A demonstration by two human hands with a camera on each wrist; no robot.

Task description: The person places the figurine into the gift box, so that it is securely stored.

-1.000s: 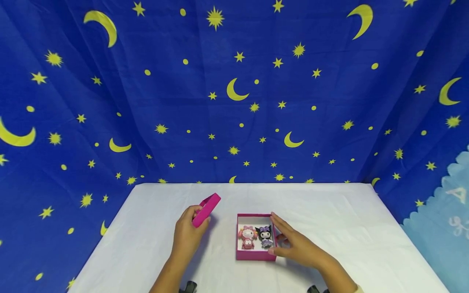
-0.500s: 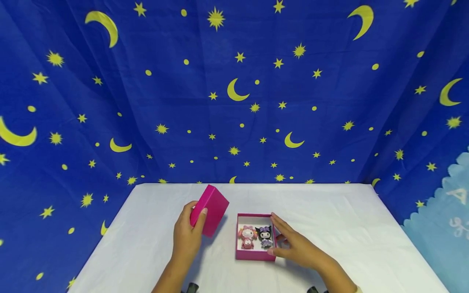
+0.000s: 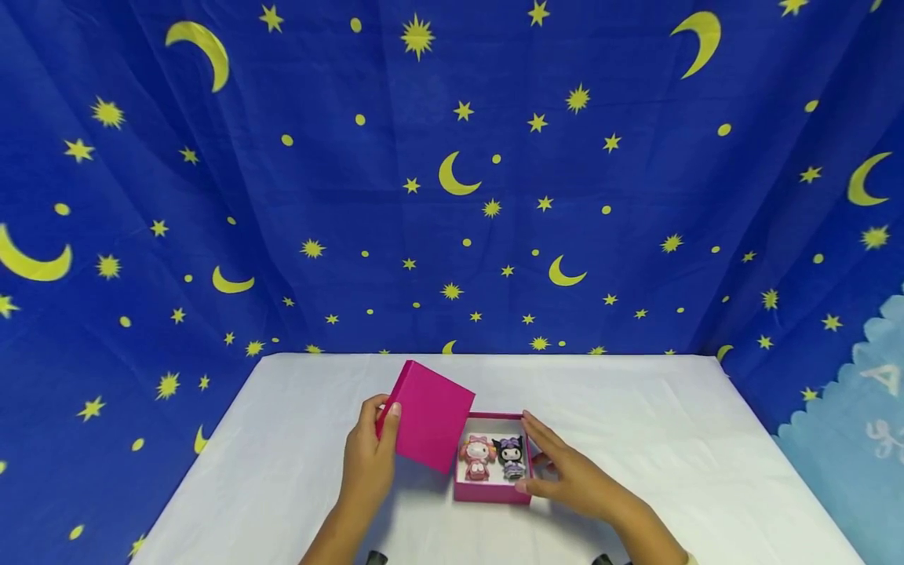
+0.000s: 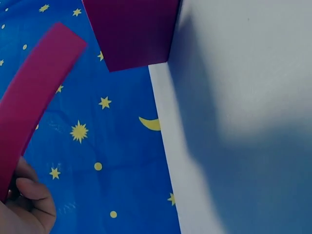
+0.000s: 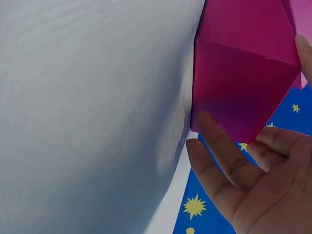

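My left hand (image 3: 369, 459) grips a magenta box lid (image 3: 434, 416) by its left side, thumb on the top face. The lid is tilted in the air, its right part overlapping the box's left edge in the head view. The open magenta box (image 3: 490, 493) stands on the table with a white inside. In it lie a pink figurine (image 3: 478, 459) and a black-and-purple figurine (image 3: 512, 457) side by side. My right hand (image 3: 575, 480) holds the box at its right side, thumb at the front corner, forefinger at the back one. The right wrist view shows other fingers (image 5: 224, 151) by the side wall (image 5: 234, 92).
A white cloth covers the table (image 3: 636, 408). Behind it hangs a blue curtain (image 3: 381, 188) with yellow moons and stars. A light-blue panel (image 3: 854, 424) with white letters is at the right. Two small black objects (image 3: 377, 558) show at the bottom edge of the head view.
My left hand has turned the lid from nearly edge-on to top face showing, and brought it rightward to the box. The right hand, box and figurines have stayed in place.
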